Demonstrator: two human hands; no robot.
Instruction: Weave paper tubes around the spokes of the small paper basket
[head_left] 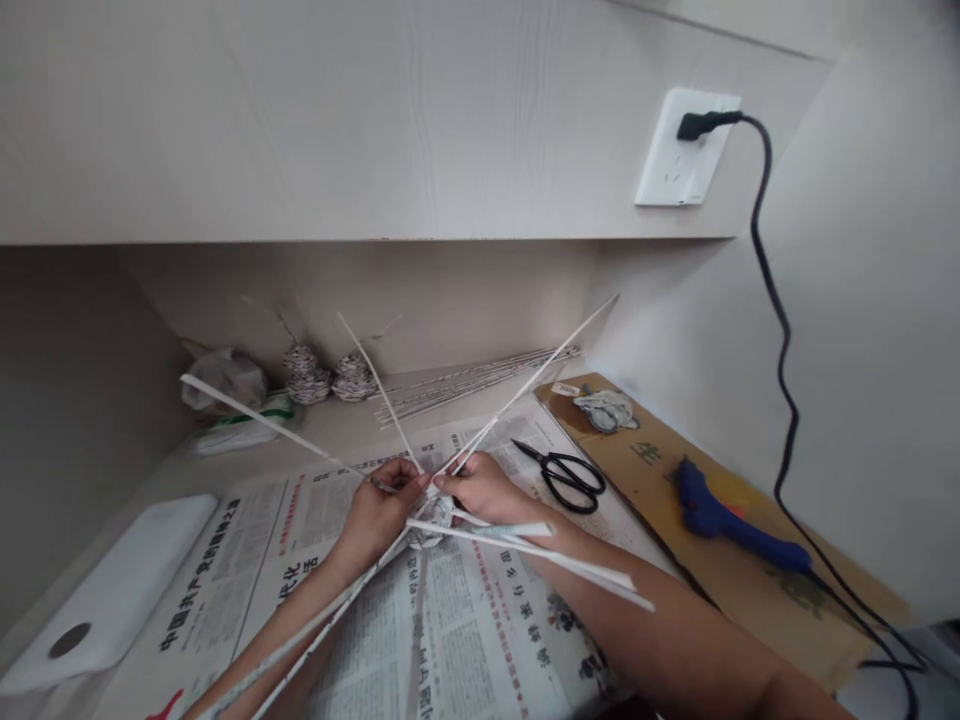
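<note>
Both hands meet over the newspaper at a small woven paper piece (431, 522), from which long, thin rolled-paper sticks (277, 428) spread out in several directions. My left hand (382, 510) is closed, its thumb and fingers pinching the woven piece and sticks on the left side. Opposite it, my right hand (480, 488) pinches the sticks at the piece's upper right edge. Some sticks run down across my left forearm; others lie over my right forearm. The exact spot between the fingertips is hidden.
Newspaper sheets (480, 620) cover the table. Black-handled scissors (566, 475) lie right of my hands. A blue glue gun (735, 520) rests on cardboard (645, 480), its cord rising to a wall socket (686, 150). Spare paper sticks (472, 385) and gourd-shaped woven pieces (306, 376) sit behind; a white board (112, 590) lies left.
</note>
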